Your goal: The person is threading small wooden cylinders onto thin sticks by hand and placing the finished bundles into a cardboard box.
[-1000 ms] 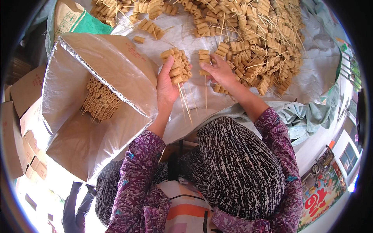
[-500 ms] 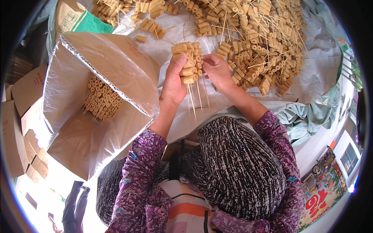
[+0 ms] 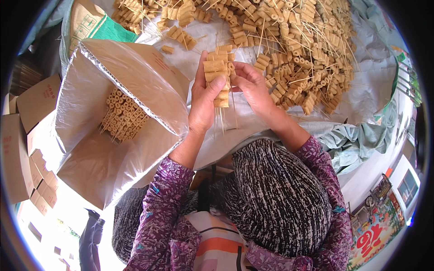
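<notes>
A stacked bundle of tan, hollow rolls on thin wooden skewers [image 3: 216, 66] is upright in front of me, its bare stick ends pointing down. My left hand [image 3: 203, 103] is closed round the bundle's left side, with the thumb pressed across the front rolls. On the other side, my right hand [image 3: 254, 89] pinches at the bundle's right edge with bent fingers; its fingertips are partly hidden behind the rolls. A large pile of the same skewered rolls [image 3: 309, 58] lies beyond and to the right, on a pale sheet.
To my left stands an open cardboard box [image 3: 140, 58] with a clear plastic liner, holding neatly stacked skewered rolls [image 3: 124, 114]. More cardboard boxes [image 3: 44, 101] are at the far left. A few loose skewers [image 3: 181, 37] lie behind the bundle. Another person's dark-clothed legs [image 3: 90, 241] show at lower left.
The bundle has turned slightly in my hands, and my left thumb now lies lower across its front. My right hand stays at its right side. The whole view has shifted a little.
</notes>
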The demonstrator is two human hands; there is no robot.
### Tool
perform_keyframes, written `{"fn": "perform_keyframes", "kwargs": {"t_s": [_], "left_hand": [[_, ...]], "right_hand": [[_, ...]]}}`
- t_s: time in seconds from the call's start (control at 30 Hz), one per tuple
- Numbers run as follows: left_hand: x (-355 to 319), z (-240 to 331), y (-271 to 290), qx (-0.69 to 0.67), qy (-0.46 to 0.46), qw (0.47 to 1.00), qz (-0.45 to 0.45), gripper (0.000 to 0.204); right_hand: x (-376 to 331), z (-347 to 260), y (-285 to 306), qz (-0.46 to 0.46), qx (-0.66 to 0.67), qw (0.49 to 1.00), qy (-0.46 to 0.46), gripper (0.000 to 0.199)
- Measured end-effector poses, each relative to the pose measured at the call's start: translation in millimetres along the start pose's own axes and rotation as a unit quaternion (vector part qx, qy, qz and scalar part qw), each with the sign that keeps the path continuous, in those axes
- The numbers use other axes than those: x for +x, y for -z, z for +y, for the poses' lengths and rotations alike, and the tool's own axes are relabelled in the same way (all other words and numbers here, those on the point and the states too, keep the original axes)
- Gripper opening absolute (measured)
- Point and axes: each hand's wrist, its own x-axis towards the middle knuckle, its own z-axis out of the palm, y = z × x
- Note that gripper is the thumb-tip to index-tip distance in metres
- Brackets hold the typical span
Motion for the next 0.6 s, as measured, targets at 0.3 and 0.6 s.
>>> {"fn": "perform_keyframes", "kwargs": {"t_s": [0.3,0.6], "left_hand": [[8,-10,26,-0.111,0.039,0.992,-0.041,0.065],[6,-16,21,-0.172,0.1,0.98,-0.007,0.055]], "right_hand": [[-8,1,2,-0.059,0.01,0.998,0.004,0.045],[-15,7,8,-0.038,-0.092,0.995,0.005,0.044]]}}
